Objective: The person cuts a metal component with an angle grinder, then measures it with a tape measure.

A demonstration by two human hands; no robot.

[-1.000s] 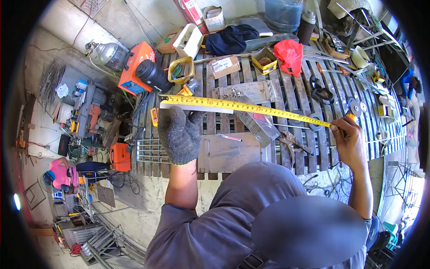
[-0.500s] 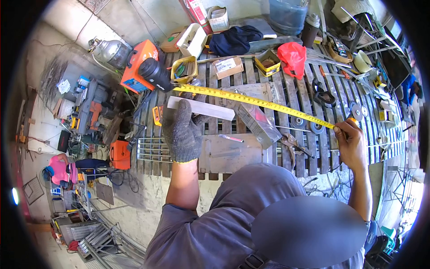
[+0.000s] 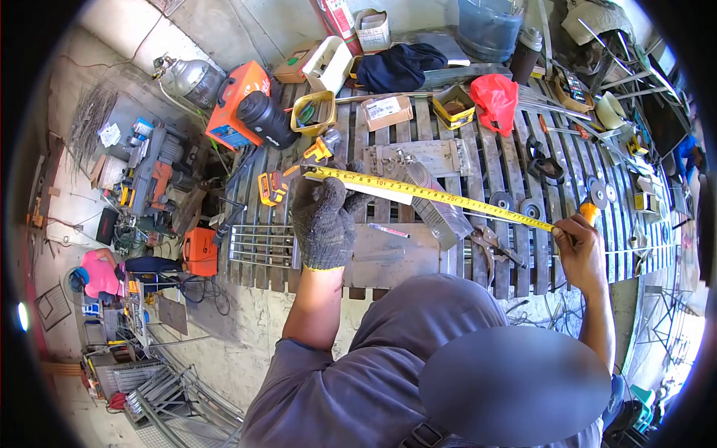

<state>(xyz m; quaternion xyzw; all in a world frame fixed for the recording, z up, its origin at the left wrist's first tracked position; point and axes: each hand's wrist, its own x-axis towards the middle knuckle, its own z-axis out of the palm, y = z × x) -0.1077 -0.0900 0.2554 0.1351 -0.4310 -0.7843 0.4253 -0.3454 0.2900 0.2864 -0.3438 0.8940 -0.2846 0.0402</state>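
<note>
My left hand (image 3: 325, 224), in a dark grey knitted glove, is closed around a pale flat metal bar (image 3: 401, 198), most of which lies behind the glove and the tape. Across the bar runs a yellow tape measure (image 3: 448, 198), its blade stretched from the glove to my bare right hand (image 3: 579, 250). The right fingers pinch the blade; its case cannot be made out. Below the tape a stack of metal strips (image 3: 437, 216) lies at an angle. A red-and-white marker (image 3: 388, 230) rests on a metal plate (image 3: 385, 257) near my left hand.
The slatted metal bench (image 3: 515, 280) bears cutting discs (image 3: 531, 210), clamping pliers (image 3: 493, 248), a yellow power tool (image 3: 272, 188), a cardboard box (image 3: 388, 112) and a red plastic bag (image 3: 495, 103). An orange machine (image 3: 237, 106) stands at the back left. A person in pink (image 3: 101, 272) is farther left.
The tape's left end has come down and right to the gloved hand, and the blade now covers part of the bar. My left hand has shifted slightly right; my right hand moved slightly down.
</note>
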